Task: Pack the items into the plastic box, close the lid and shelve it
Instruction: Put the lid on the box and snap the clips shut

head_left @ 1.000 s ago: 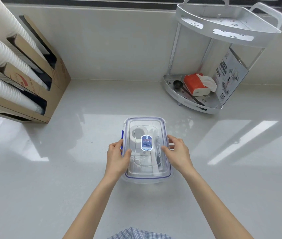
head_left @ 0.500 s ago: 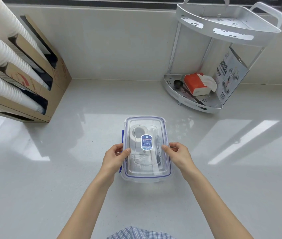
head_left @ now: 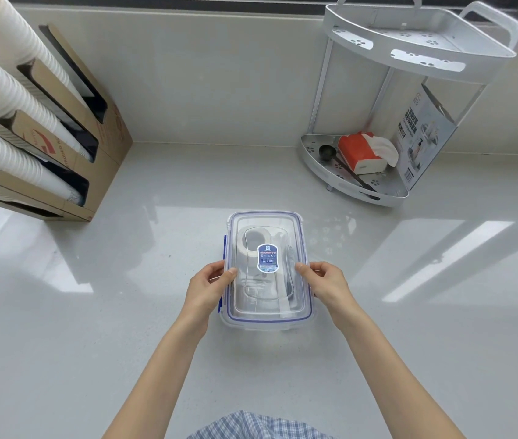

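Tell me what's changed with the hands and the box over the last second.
Both hands slid toward the person along the box's long sides: left hand, right hand, thumbs on the lid. The plastic box has not moved and stays on the counter.

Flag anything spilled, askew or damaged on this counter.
Nothing stands out. The clear plastic box with blue-trimmed lid sits flat and square on the white counter, left hand and right hand at its long sides. No spills.
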### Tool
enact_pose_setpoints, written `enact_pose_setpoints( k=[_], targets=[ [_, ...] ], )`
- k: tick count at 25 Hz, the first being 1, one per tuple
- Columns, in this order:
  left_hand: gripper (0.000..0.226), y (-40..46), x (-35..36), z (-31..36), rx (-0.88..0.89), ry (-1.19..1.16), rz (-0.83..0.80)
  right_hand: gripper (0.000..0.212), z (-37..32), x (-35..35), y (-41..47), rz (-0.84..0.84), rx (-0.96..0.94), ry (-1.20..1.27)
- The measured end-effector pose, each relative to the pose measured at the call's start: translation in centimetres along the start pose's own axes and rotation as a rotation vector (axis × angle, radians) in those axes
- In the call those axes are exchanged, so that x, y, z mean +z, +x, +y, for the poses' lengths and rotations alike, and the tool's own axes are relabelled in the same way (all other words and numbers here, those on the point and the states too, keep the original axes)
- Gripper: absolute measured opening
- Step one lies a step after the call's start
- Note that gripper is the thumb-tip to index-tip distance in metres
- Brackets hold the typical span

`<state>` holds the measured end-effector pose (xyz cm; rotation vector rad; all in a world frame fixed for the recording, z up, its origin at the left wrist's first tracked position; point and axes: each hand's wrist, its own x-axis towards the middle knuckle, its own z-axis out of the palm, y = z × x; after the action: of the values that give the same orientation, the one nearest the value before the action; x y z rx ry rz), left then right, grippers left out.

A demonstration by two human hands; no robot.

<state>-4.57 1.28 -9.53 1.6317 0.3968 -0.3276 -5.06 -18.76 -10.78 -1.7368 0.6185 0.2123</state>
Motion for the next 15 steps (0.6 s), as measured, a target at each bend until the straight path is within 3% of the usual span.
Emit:
enact_pose_setpoints(
  k=[7,15],
  targets=[
    [0.037,-0.3,0.9,0.2,0.159,0.377,0.130,0.033,-1.0,0.3,-1.0,0.123,-0.200,-0.323],
    [0.031,-0.2,0.7,0.4,0.189,0.481,0.108,0.038,-1.4,0.2,-1.4,0.133,-0.245,-0.437]
  ],
)
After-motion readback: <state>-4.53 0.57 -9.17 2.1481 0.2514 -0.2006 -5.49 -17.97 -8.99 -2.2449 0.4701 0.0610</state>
